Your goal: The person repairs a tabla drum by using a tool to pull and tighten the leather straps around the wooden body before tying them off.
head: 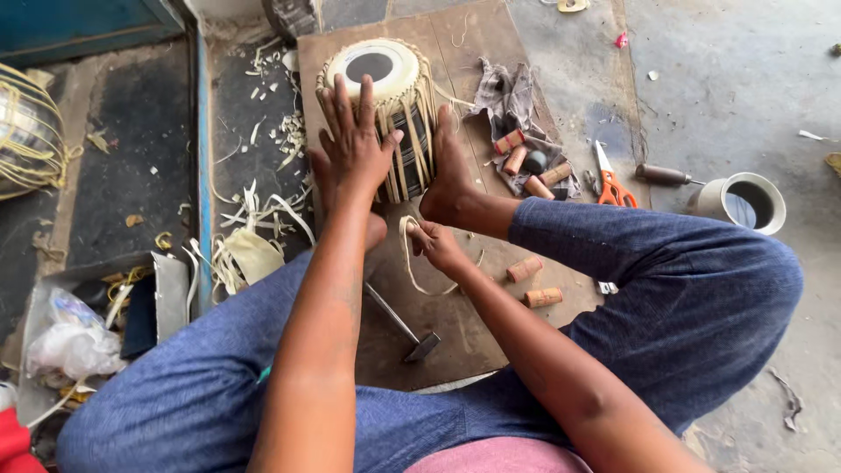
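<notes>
A small hand drum (pixel 391 96) with a white skin, a black centre spot and pale leather lacing lies tilted on a brown board (pixel 464 324), held between my two bare feet. My left hand (pixel 353 140) rests flat, fingers spread, on the drum's laced side. Lower down, my right hand (pixel 435 243) is closed on a pale leather strap (pixel 408 263) that loops down from the drum's base. Blue trousers cover both my legs.
A hammer (pixel 405 329) lies on the board near my knees. Short wooden dowels (pixel 534 289), a grey cloth (pixel 508 96), orange-handled scissors (pixel 611 180), an awl (pixel 664 174) and a cup (pixel 745 201) sit to the right. Leather scraps (pixel 254 236) litter the left.
</notes>
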